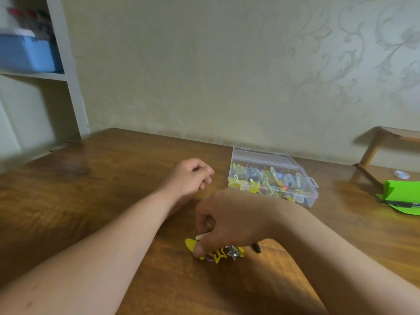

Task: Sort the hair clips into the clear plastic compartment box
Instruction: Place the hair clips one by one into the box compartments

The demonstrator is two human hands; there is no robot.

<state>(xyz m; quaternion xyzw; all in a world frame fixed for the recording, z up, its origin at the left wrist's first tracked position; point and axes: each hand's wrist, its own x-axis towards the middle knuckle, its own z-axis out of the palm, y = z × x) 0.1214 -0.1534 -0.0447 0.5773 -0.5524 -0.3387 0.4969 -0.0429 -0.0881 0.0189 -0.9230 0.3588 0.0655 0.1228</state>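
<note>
Head view: a small heap of hair clips (pixel 219 254) lies on the wooden bench (pixel 102 201) close to the person, near the bottom middle of the frame. Most of them are bright yellow, flat and cut into shapes. A silver star clip (pixel 234 253) sits among them, and the frame is too blurred to count the rest.

The right hand (pixel 227 226) is curled down over the heap and hides much of it. Its thumb presses at the left end of the pile, and its fingers pinch a pale cream clip (pixel 203 236). A thin black piece (pixel 255 247) pokes out from under the hand on the right.

The left hand (pixel 188 176) rests farther back on the bench, fingers loosely curled with nothing in them.

Just right of that hand stands the clear plastic compartment box (pixel 302 164), well apart from the heap. Yellow, blue and pink clips show through its walls. I cannot tell whether its lid is down.

At the right edge a green sheet (pixel 400 192) lies on the bench with a dark object across it. A small white ring (pixel 401 174) lies just behind the sheet, and a wooden stool (pixel 381 142) stands beyond both. On the left, a white shelf (pixel 68 71) holds a blue tub (pixel 25 51), in front of a patterned wall (pixel 227 64).
</note>
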